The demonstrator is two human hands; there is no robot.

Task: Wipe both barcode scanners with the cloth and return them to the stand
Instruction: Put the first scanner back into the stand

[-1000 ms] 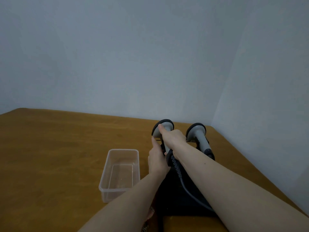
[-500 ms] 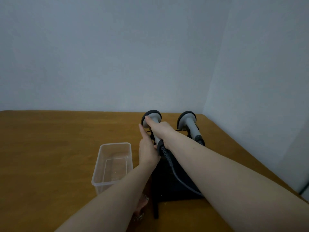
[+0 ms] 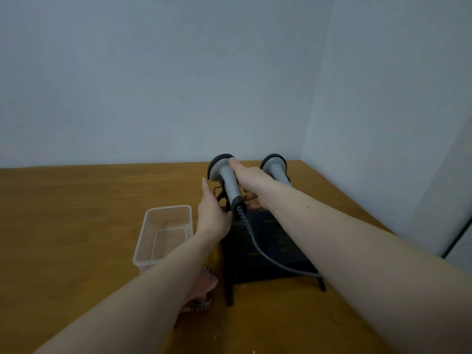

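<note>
Observation: two scanners stood side by side at the far end of the black stand (image 3: 268,251) on the wooden table (image 3: 63,226), near the right-hand wall. The left scanner (image 3: 227,180) was the one being handled.

Hands: the right hand (image 3: 251,182) lay along the right side of this scanner, thumb stretched up to the round head, fingers curled under the grey handle so that it gripped it. The left hand (image 3: 213,213) was flat and straight-fingered just left of the handle's lower end, at the stand's edge; contact could not be confirmed.

Orientation: the left scanner's long axis ran from the dark butt at the near end, tilting up and away to the head at the far end. The coiled cable (image 3: 249,231) left the butt and trailed toward the near right across the stand. The right scanner (image 3: 277,169) sat parallel, head far and up.

Judgement: the step looked like seating or lifting the left scanner at its cradle. To do it well, the grip should stay on the handle, the flat hand should steady the stand, and the cable should be kept slack and clear of the neighbour.

The cloth (image 3: 201,290) lay on the table beneath the left forearm, beside a clear plastic tub (image 3: 143,251).
</note>
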